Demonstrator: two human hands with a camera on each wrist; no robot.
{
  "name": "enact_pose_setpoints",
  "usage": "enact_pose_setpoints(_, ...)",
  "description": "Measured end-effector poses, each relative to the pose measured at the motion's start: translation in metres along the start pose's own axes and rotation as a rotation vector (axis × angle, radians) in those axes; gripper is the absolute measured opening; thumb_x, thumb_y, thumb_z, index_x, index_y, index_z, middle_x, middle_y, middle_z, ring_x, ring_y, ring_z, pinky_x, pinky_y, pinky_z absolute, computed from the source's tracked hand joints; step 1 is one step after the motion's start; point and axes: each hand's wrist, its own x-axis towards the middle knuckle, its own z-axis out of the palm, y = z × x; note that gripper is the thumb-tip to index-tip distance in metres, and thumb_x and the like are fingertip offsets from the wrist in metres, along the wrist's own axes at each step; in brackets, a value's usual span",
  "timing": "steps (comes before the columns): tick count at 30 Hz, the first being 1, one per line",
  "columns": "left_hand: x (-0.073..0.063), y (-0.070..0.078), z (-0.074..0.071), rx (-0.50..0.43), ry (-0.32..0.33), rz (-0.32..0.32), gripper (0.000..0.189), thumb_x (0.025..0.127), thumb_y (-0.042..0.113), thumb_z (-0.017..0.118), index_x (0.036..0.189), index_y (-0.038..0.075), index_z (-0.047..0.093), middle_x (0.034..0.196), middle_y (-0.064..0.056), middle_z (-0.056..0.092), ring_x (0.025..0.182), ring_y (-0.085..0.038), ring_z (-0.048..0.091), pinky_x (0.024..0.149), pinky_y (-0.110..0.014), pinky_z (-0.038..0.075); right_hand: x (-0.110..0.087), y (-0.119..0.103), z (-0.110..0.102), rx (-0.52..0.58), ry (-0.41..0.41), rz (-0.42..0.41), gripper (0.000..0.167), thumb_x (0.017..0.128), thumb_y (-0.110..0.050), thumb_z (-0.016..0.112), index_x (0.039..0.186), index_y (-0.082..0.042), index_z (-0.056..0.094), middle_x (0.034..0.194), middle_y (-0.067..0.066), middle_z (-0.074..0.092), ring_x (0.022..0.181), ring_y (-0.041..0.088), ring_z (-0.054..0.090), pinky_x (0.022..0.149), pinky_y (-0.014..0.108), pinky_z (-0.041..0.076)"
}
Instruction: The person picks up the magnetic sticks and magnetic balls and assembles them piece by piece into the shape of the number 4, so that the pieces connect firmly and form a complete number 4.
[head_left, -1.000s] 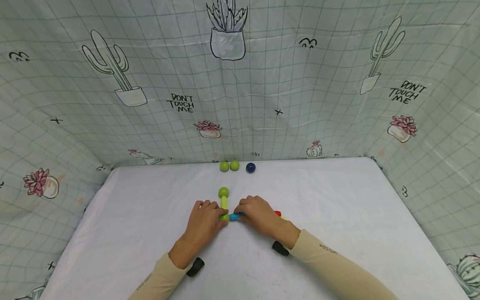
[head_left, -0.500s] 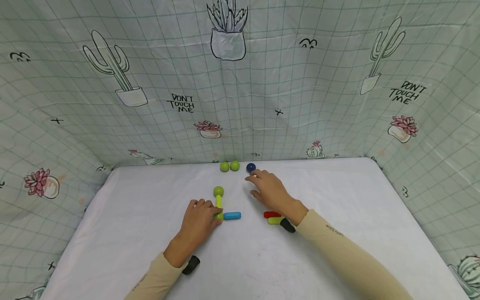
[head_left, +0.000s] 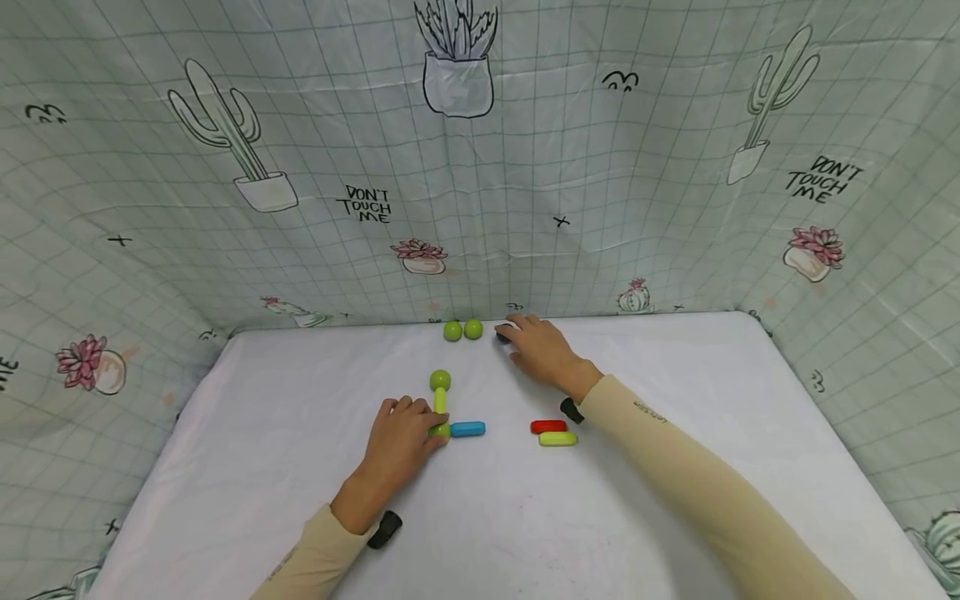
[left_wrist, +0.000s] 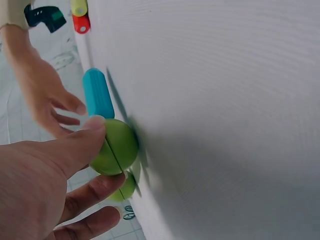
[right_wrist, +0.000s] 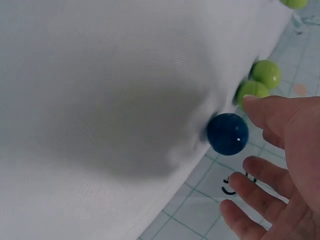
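Note:
My left hand (head_left: 397, 442) pinches a green ball (left_wrist: 122, 147) between thumb and fingers at the corner of a small joined piece. A blue rod (head_left: 468, 429) sticks out to the right from that ball. Away from me runs a yellow-green rod (head_left: 440, 400), capped by another green ball (head_left: 440, 380). At the back of the table, my right hand (head_left: 543, 352) reaches over a dark blue ball (right_wrist: 228, 134). In the right wrist view its thumb and fingers are spread around this ball, with gaps showing between.
Two more green balls, one on the left (head_left: 453, 331) and one on the right (head_left: 473, 329), sit side by side at the back edge. A red rod (head_left: 548, 427) and a loose yellow-green rod (head_left: 558, 439) lie right of centre on the white table (head_left: 480, 533). A patterned cloth (head_left: 330, 275) rises behind.
My right hand has left the blue rod and moved back to the dark blue ball, uncovering the red and yellow-green rods. The left hand has shifted slightly left with the joined piece.

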Motion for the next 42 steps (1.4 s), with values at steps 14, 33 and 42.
enact_pose_setpoints(14,-0.001,0.001,0.001,0.037,0.018,0.022,0.031,0.084,0.027,0.090,0.114,0.019,0.084,0.092,0.002,0.067,0.093,-0.019,0.060,0.091,-0.040,0.047,0.013,0.002,0.010,-0.020,-0.020,0.047,0.037,0.096,-0.013,0.080,0.133,-0.007,0.073,0.124,0.015,0.072,0.118,0.036,0.066,0.099,0.051,0.056)
enact_pose_setpoints(33,-0.001,-0.002,0.003,0.004,0.012,0.000,0.031,0.085,0.028,0.089,0.114,0.018,0.084,0.095,0.001,0.070,0.095,-0.020,0.062,0.091,-0.041,0.047,-0.044,-0.040,-0.004,0.070,0.035,-0.123,0.038,0.087,-0.020,0.089,0.121,-0.008,0.076,0.107,0.007,0.075,0.098,0.026,0.070,0.084,0.041,0.059)
enact_pose_setpoints(42,-0.002,-0.001,0.002,-0.008,0.006,-0.006,0.031,0.085,0.028,0.089,0.114,0.018,0.083,0.096,0.000,0.070,0.094,-0.020,0.062,0.090,-0.041,0.047,-0.066,-0.052,0.000,0.100,0.026,-0.138,0.036,0.087,-0.023,0.089,0.119,-0.011,0.077,0.106,0.004,0.075,0.099,0.023,0.069,0.085,0.040,0.058)
